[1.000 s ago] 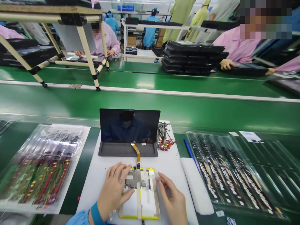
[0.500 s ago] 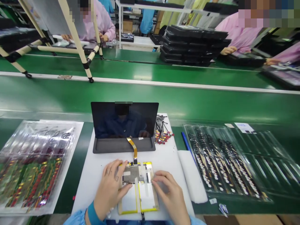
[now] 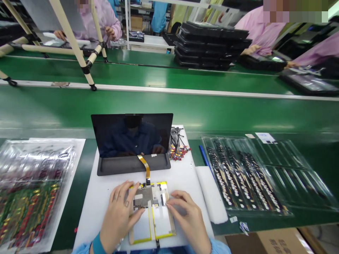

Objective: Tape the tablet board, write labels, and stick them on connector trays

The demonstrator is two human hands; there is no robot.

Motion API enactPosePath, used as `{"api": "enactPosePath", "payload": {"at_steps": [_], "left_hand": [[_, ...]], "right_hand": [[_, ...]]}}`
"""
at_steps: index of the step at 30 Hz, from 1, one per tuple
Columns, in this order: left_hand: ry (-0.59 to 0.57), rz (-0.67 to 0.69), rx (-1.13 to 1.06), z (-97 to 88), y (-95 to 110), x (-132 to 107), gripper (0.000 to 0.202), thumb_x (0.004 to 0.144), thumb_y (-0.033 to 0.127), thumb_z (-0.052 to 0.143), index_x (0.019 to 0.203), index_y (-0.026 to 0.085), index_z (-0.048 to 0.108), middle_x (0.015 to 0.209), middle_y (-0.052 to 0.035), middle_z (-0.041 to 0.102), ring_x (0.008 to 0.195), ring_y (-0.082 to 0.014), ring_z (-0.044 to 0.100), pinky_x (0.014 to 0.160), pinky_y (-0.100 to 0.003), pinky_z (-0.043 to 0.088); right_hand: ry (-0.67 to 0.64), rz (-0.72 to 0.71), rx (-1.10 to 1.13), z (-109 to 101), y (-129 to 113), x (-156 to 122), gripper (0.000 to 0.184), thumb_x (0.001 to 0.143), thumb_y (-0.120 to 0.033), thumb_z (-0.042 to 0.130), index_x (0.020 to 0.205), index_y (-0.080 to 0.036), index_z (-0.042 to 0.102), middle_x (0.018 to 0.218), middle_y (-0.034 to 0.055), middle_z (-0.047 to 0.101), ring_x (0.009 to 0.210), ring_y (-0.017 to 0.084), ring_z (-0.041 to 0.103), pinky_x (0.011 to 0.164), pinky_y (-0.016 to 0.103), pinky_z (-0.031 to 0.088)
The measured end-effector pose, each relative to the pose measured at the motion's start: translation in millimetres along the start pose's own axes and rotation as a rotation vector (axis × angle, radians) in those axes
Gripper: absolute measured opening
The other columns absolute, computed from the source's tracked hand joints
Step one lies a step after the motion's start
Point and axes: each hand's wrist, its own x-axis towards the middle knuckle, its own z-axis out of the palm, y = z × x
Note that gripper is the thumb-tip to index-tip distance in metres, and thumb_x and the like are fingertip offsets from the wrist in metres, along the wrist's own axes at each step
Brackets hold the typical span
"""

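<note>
An opened tablet body (image 3: 152,211) lies on the white work mat (image 3: 90,215), with a metal-shielded circuit board at its top and yellow-edged battery cells below. My left hand (image 3: 119,215) rests flat on the board's left side, fingers spread. My right hand (image 3: 185,218) touches the body's right side with its fingertips. An orange flex ribbon cable (image 3: 145,167) runs up from the board to a black display panel (image 3: 131,135), which stands tilted in a dark stand (image 3: 132,165). The ribbon's connection under the board's top edge is partly hidden.
A heap of small cables (image 3: 177,146) lies beside the panel. Plastic trays of green circuit strips (image 3: 34,190) and black flex strips (image 3: 243,173) flank the mat, with a white foam block (image 3: 210,194) and blue pen (image 3: 203,158). Co-workers (image 3: 262,35) sit beyond the green conveyor belt (image 3: 169,109).
My right hand has moved in from beside the battery onto the body's right side. My left hand has shifted slightly. The whole view has drifted left and up.
</note>
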Motion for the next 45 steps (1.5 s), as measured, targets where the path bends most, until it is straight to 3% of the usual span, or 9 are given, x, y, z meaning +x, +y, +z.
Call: {"api": "enactPosePath", "payload": {"at_steps": [12, 15, 18, 21, 23, 27, 30, 36, 45], "left_hand": [[-0.068, 0.016, 0.02, 16.4, -6.6, -12.6, 0.05, 0.084, 0.035, 0.05, 0.13, 0.016, 0.039, 0.123, -0.0139, 0.049, 0.113, -0.0282, 0.046, 0.093, -0.041, 0.034], [-0.018, 0.056, 0.024, 17.7, -8.8, -11.2, 0.046, 0.086, 0.037, 0.046, 0.127, 0.017, 0.042, 0.12, -0.014, 0.051, 0.11, -0.0283, 0.048, 0.089, -0.04, 0.035], [0.065, 0.091, 0.027, 15.2, -9.0, -6.0, 0.042, 0.088, 0.036, 0.041, 0.126, 0.018, 0.043, 0.115, -0.0137, 0.054, 0.104, -0.0273, 0.051, 0.084, -0.038, 0.037], [0.099, 0.099, 0.035, 12.6, -8.1, -1.8, 0.043, 0.089, 0.035, 0.038, 0.13, 0.02, 0.038, 0.113, -0.0126, 0.055, 0.101, -0.0264, 0.053, 0.082, -0.037, 0.037], [0.1, 0.102, 0.037, 12.2, -7.6, -0.9, 0.045, 0.09, 0.036, 0.037, 0.132, 0.022, 0.035, 0.112, -0.012, 0.055, 0.101, -0.0261, 0.053, 0.082, -0.036, 0.037], [0.087, 0.113, 0.039, 14.5, -7.9, -2.2, 0.048, 0.089, 0.033, 0.037, 0.136, 0.023, 0.03, 0.113, -0.0122, 0.054, 0.101, -0.0267, 0.053, 0.082, -0.037, 0.037], [0.09, 0.114, 0.04, 17.8, -11.1, -3.4, 0.052, 0.089, 0.031, 0.037, 0.138, 0.024, 0.025, 0.113, -0.0118, 0.054, 0.1, -0.0266, 0.053, 0.081, -0.037, 0.037], [0.112, 0.178, 0.077, 24.8, -25.0, -7.1, 0.056, 0.086, 0.034, 0.042, 0.139, 0.028, 0.026, 0.112, -0.008, 0.056, 0.097, -0.0249, 0.054, 0.077, -0.034, 0.04], [0.102, 0.196, 0.121, 24.8, -25.1, -9.3, 0.06, 0.087, 0.031, 0.042, 0.142, 0.024, 0.02, 0.113, -0.0096, 0.057, 0.094, -0.0245, 0.056, 0.075, -0.034, 0.042]], "right_hand": [[-0.021, -0.015, -0.023, -9.4, 1.9, -4.0, 0.017, 0.081, -0.03, 0.053, 0.073, -0.023, 0.066, 0.087, 0.0061, 0.062, 0.085, 0.019, 0.059, 0.074, 0.03, 0.05], [0.007, -0.099, -0.033, -29.4, -18.3, -3.5, 0.021, 0.085, -0.032, 0.049, 0.077, -0.023, 0.067, 0.084, 0.0049, 0.065, 0.079, 0.016, 0.062, 0.069, 0.026, 0.052], [0.201, -0.157, -0.157, -56.5, -30.2, -1.1, 0.033, 0.087, -0.04, 0.043, 0.071, -0.024, 0.067, 0.073, 0.0046, 0.066, 0.069, 0.017, 0.063, 0.061, 0.026, 0.052], [0.396, -0.013, -0.348, -87.2, -16.3, 0.2, 0.041, 0.084, -0.052, 0.039, 0.067, -0.025, 0.065, 0.071, 0.0053, 0.065, 0.066, 0.019, 0.062, 0.062, 0.031, 0.053], [0.419, 0.077, -0.4, -106.4, 4.2, -1.2, 0.04, 0.081, -0.054, 0.041, 0.073, -0.024, 0.065, 0.073, 0.0058, 0.065, 0.061, 0.019, 0.06, 0.062, 0.033, 0.052], [0.375, 0.176, -0.455, -133.4, 42.8, -10.8, 0.042, 0.077, -0.058, 0.042, 0.076, -0.021, 0.063, 0.072, 0.007, 0.064, 0.059, 0.02, 0.059, 0.058, 0.036, 0.051], [0.291, 0.21, -0.483, -141.9, 54.7, -20.3, 0.038, 0.075, -0.057, 0.047, 0.066, -0.023, 0.06, 0.071, 0.0063, 0.062, 0.064, 0.022, 0.059, 0.062, 0.037, 0.049], [0.151, 0.184, -0.467, -141.6, 54.5, -29.5, 0.038, 0.075, -0.06, 0.048, 0.066, -0.026, 0.063, 0.073, 0.0043, 0.061, 0.072, 0.022, 0.059, 0.066, 0.036, 0.049], [0.147, 0.092, -0.386, -145.3, 44.9, -27.0, 0.049, 0.075, -0.069, 0.046, 0.06, -0.027, 0.067, 0.067, 0.0049, 0.06, 0.065, 0.021, 0.059, 0.061, 0.035, 0.05]]}}
